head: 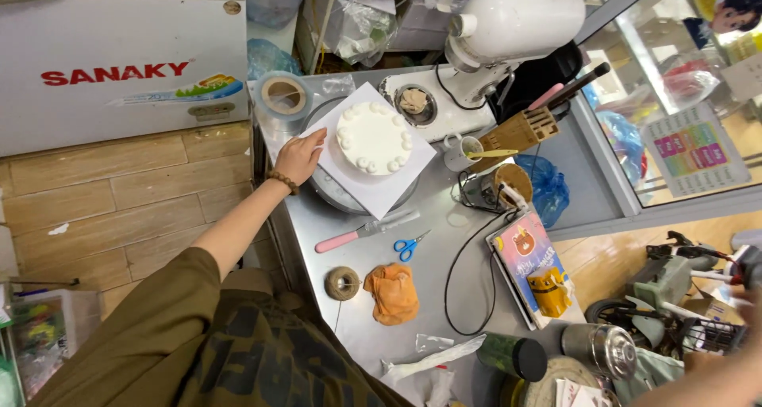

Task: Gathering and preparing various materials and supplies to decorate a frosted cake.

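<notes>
Left hand (300, 155) is flat on the white square board (381, 186), fingers spread and resting on its left corner, not pinching anything. The board carries a round white cake (373, 137) with little piped blobs around the rim, and it all sits on a grey turntable (333, 191) near the far left corner of the steel counter (456, 252). A roll of clear tape (283, 96) is right at that far corner, just beside the hand.

Right hand (750, 296) is way off at the right edge of the shot, blurred, so I can't tell what its grip is doing.

Nearer on the counter: a pink-handled knife (361, 234), blue scissors (409, 246), a spool of twine (342, 282) and an orange cloth (394, 293). A white stand mixer (508, 34) is along the far edge.
</notes>
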